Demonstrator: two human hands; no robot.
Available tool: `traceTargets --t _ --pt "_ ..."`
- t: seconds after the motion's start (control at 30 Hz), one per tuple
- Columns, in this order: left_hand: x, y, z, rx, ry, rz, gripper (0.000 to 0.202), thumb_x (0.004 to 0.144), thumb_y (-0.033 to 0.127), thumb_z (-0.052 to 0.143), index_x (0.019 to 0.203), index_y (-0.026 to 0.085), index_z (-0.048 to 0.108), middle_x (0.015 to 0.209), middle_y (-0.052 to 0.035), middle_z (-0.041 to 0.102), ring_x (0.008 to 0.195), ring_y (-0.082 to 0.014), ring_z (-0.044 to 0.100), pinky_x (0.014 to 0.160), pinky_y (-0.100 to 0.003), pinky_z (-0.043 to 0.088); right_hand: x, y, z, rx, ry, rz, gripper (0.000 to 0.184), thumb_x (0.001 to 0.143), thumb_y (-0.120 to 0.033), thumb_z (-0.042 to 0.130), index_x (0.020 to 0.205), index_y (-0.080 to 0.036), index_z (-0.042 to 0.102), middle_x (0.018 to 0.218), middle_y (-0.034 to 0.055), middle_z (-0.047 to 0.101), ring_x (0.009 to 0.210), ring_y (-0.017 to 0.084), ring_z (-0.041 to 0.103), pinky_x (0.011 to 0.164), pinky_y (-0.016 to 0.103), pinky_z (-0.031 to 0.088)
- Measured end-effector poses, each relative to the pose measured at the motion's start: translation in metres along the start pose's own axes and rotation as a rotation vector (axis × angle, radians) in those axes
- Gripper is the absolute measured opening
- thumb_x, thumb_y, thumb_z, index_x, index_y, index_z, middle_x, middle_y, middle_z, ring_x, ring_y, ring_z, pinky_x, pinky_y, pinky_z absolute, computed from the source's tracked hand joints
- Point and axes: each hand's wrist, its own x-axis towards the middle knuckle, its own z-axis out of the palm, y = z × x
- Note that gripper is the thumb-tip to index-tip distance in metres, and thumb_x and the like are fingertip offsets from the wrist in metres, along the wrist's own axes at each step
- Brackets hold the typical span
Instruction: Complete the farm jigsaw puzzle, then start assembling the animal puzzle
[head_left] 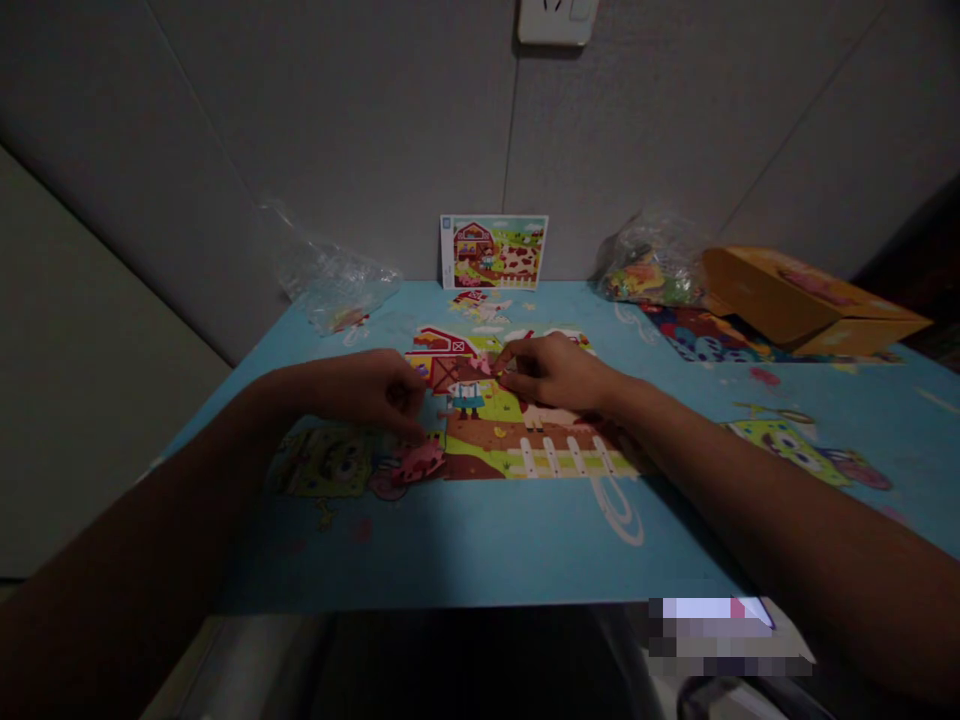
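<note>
A farm jigsaw puzzle (480,435), partly put together, lies on the blue table, with a barn, a figure in a blue skirt and a white fence. My left hand (382,390) is curled at its left side, fingertips closed on the edge of a puzzle piece with a pink pig (421,460). That piece lies against the puzzle's lower left corner. Over the upper middle, my right hand (555,372) pinches a small puzzle piece with pink on it (481,364). The right palm hides part of the puzzle's right side.
A picture card (495,252) of the farm leans on the wall, with loose pieces (480,303) before it. Clear plastic bags (341,285) stand left and right at the back. An orange box (810,300) sits on a dark printed sheet (705,335) at right.
</note>
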Motion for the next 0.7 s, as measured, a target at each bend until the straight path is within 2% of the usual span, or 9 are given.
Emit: traceTargets --t 0.07,0.13,0.3,0.37,0.47,0.53,0.6,0.7 --pt "0.001 0.007 0.004 0.003 0.029 0.022 0.034 0.068 0.049 0.074 0.079 0.019 0.063 0.064 0.0041 0.056 0.058 -0.0117 0.051 0.051 -0.021 0.034 0.000 0.000 0.000 0.004 0.004 0.000 0.022 0.082 -0.023 0.060 0.099 -0.013 0.070 0.061 -0.0017 0.059 0.055 0.010 0.047 0.060 0.025 0.029" --pt "0.002 0.013 0.008 0.031 0.010 0.011 0.036 0.067 0.047 0.076 0.087 0.019 0.063 0.070 0.0036 0.059 0.062 -0.0127 0.054 0.052 -0.021 0.035 0.000 0.000 0.000 0.011 0.006 0.010 0.022 0.082 -0.023 0.060 0.099 -0.013 0.070 0.061 -0.0017 0.059 0.055 0.011 0.047 0.060 0.025 0.029" --pt "0.000 0.015 0.011 0.052 -0.025 0.023 0.033 0.073 0.046 0.071 0.090 0.020 0.061 0.072 0.0035 0.059 0.062 -0.0122 0.052 0.054 -0.022 0.036 0.001 0.001 0.002 0.034 0.025 0.019 0.020 0.084 -0.022 0.058 0.096 -0.013 0.071 0.064 0.0010 0.063 0.057 0.011 0.050 0.061 0.026 0.031" --pt "-0.001 0.013 0.010 0.059 -0.011 0.045 0.031 0.073 0.045 0.071 0.088 0.020 0.061 0.071 0.0037 0.057 0.060 -0.0117 0.050 0.053 -0.022 0.035 0.003 0.002 0.002 0.036 0.116 0.045 0.020 0.085 -0.024 0.056 0.092 -0.013 0.072 0.067 0.0028 0.066 0.058 0.012 0.051 0.062 0.026 0.032" --pt "-0.003 0.013 0.011 0.075 0.012 0.081 0.027 0.076 0.044 0.069 0.084 0.020 0.059 0.067 0.0037 0.056 0.056 -0.0109 0.048 0.052 -0.022 0.034 0.005 0.004 0.002 0.004 0.336 0.120 0.023 0.086 -0.027 0.054 0.092 -0.013 0.072 0.070 0.0042 0.068 0.059 0.013 0.052 0.060 0.026 0.032" --pt "-0.004 0.014 0.012 0.084 0.019 0.096 0.025 0.077 0.042 0.067 0.082 0.019 0.058 0.065 0.0037 0.055 0.056 -0.0109 0.048 0.052 -0.022 0.033 0.006 0.005 0.002 -0.015 0.415 0.164 0.024 0.086 -0.027 0.054 0.094 -0.014 0.073 0.074 0.0049 0.070 0.060 0.014 0.053 0.060 0.026 0.033" --pt "-0.004 0.016 0.013 0.090 0.017 0.104 0.022 0.079 0.040 0.064 0.081 0.019 0.057 0.065 0.0036 0.055 0.056 -0.0111 0.049 0.053 -0.022 0.033 0.006 0.005 0.003 -0.020 0.415 0.193 0.024 0.086 -0.027 0.054 0.093 -0.014 0.073 0.077 0.0058 0.071 0.061 0.014 0.055 0.060 0.027 0.034" --pt "-0.003 0.019 0.015 0.130 0.027 0.094 0.024 0.078 0.041 0.065 0.079 0.019 0.055 0.067 0.0030 0.057 0.058 -0.0115 0.050 0.053 -0.023 0.033 0.007 0.003 0.006 -0.034 0.331 0.186 0.021 0.086 -0.027 0.055 0.092 -0.016 0.073 0.078 0.0067 0.072 0.062 0.015 0.057 0.061 0.027 0.035"
